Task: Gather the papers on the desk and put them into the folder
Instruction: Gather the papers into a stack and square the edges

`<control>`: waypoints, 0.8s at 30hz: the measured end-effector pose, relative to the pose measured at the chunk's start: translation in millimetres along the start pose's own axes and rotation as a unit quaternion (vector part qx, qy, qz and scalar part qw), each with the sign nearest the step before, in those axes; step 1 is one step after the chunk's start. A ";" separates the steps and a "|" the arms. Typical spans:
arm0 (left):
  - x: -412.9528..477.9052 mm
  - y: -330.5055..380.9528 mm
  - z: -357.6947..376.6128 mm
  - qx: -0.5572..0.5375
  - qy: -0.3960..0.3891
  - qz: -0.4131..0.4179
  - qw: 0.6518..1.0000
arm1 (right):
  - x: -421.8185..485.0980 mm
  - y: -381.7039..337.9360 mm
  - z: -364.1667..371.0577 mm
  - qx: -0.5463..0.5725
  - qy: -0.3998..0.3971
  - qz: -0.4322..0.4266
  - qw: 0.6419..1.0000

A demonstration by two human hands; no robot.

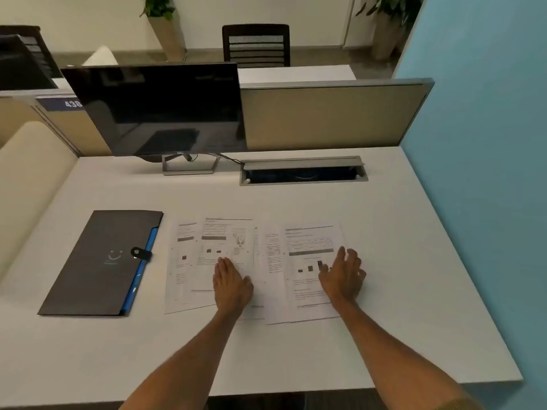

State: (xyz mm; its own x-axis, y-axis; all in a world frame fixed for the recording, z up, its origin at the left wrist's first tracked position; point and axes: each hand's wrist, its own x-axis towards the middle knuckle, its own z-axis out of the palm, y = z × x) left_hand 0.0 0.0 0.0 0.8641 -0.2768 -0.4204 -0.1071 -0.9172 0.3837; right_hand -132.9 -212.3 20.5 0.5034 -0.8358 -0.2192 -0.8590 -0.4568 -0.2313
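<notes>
Leftmost on the white surface [296, 202], a dark grey folder [100, 261] is seen lying flat and closed, its snap tab [141, 253] fastened across a blue inner edge on its right side. Just beside the folder, to its right, printed papers [207, 255] are spread in an overlapping row; text, tables and small dark squares are visible on them, but the print is too small to be read. The left hand [232, 284] is laid palm down on the left group of sheets, fingers extended and together, with nothing enclosed, so its grip is open. Further right, the right hand [343, 276] is placed over the rightmost sheet [310, 247], fingers spread and slightly curled, grip likewise open with no sheet pinched. All papers are observed outside the folder, flat on the surface. Behind the papers, a dark monitor [157, 110] is set on its stand at the back left, and an open cable tray [302, 171] is recessed to its right, in front of a beige partition [325, 116].
</notes>
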 end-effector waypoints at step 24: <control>24.9 -3.1 -23.0 -0.167 0.034 0.005 0.985 | 4.8 -66.8 19.1 0.083 -0.084 0.046 0.992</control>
State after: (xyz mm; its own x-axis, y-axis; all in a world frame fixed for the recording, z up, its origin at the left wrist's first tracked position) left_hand 33.2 2.6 7.3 0.8956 -0.2552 -0.3644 0.0428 -0.7659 0.6416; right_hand -71.4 -180.0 16.8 0.4432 -0.8032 -0.3981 -0.8822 -0.3118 -0.3529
